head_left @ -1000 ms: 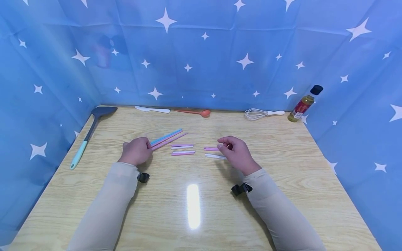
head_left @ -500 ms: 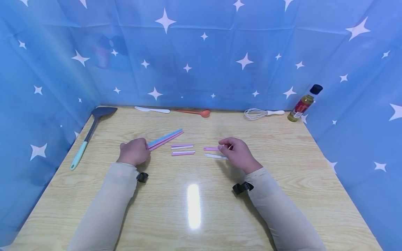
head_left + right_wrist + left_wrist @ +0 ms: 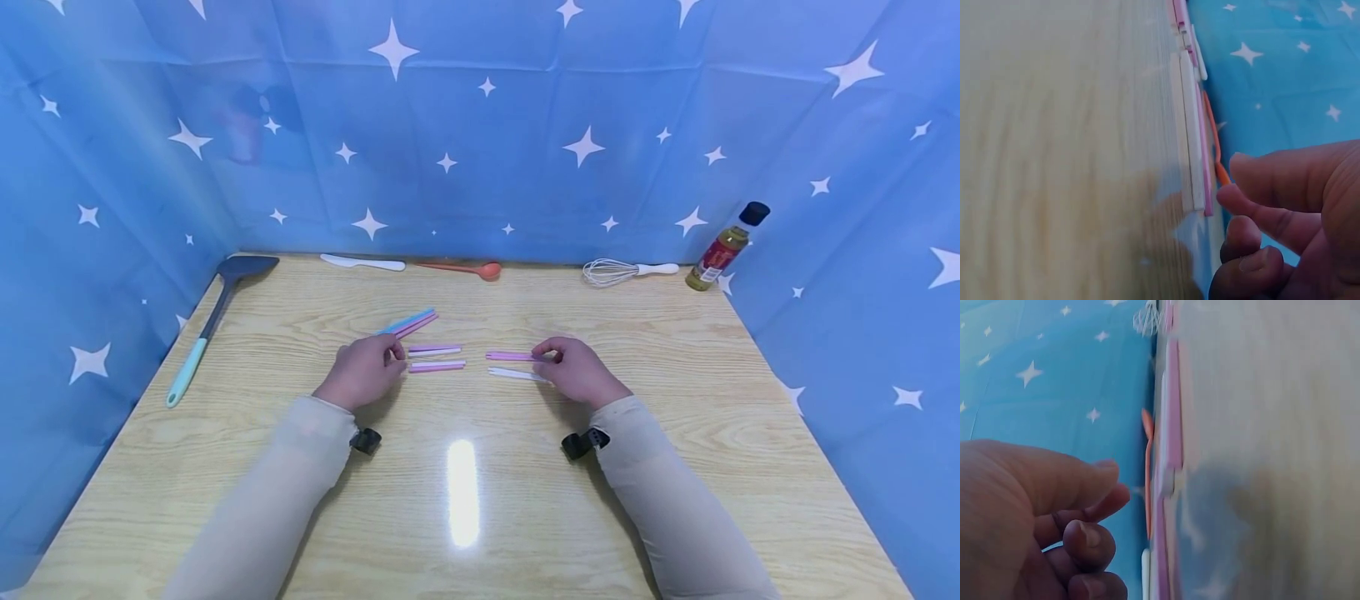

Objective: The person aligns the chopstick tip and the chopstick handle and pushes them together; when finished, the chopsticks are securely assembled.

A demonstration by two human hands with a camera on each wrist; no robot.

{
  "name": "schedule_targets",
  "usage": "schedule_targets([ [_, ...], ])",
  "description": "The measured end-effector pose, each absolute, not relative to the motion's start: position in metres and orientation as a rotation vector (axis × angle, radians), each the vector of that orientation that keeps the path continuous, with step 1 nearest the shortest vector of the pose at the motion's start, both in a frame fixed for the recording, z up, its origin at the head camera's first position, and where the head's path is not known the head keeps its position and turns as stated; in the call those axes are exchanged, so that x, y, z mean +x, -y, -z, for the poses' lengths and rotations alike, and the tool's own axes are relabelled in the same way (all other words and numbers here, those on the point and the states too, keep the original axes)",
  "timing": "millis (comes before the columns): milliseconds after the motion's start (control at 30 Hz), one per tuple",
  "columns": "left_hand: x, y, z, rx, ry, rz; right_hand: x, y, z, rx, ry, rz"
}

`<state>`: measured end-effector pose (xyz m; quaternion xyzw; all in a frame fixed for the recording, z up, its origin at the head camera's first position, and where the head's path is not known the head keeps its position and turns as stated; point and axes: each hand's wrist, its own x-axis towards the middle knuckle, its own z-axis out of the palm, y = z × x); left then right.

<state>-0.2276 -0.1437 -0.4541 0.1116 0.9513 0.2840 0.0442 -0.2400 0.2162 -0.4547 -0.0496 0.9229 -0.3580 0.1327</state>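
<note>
In the head view my left hand [image 3: 363,371] hovers beside the left ends of two short pairs of sticks. Behind its fingers lie the long blue stick [image 3: 408,321] and the long pink sticks [image 3: 420,325], their near ends hidden. The upper short pair [image 3: 436,349] and the lower short pair [image 3: 437,366] are pink and white. On the right, my right hand [image 3: 576,371] is at the ends of the short pink sticks [image 3: 510,356] and short white sticks [image 3: 516,372]. Both wrist views show loosely bent fingers, thumb and index apart, with nothing between them.
Along the back edge lie a white knife [image 3: 363,262], an orange-red spoon [image 3: 480,269] and a whisk [image 3: 628,272]. A bottle [image 3: 720,254] stands at the back right. A dark spatula [image 3: 213,321] with a mint handle lies at the left edge. Blue star-patterned curtains surround the table.
My left hand has let go of the long blue and pink sticks and moved right, toward the short pairs. Those long sticks were drawn together. My right hand has shifted slightly right and nearer me.
</note>
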Motion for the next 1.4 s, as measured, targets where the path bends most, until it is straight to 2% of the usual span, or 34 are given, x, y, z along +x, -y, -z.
schedule_targets([
  [233,-0.221,0.129,0.458,0.426,-2.871,-0.894,-0.242,-0.221,0.457,-0.153,-2.663,1.042],
  [567,-0.221,0.131,0.459,0.469,-2.842,-0.863,-0.241,-0.22,0.457,-0.144,-2.643,1.046],
  [1400,-0.223,0.132,0.46,0.452,-2.792,-0.726,-0.242,-0.218,0.456,-0.131,-2.717,0.938],
])
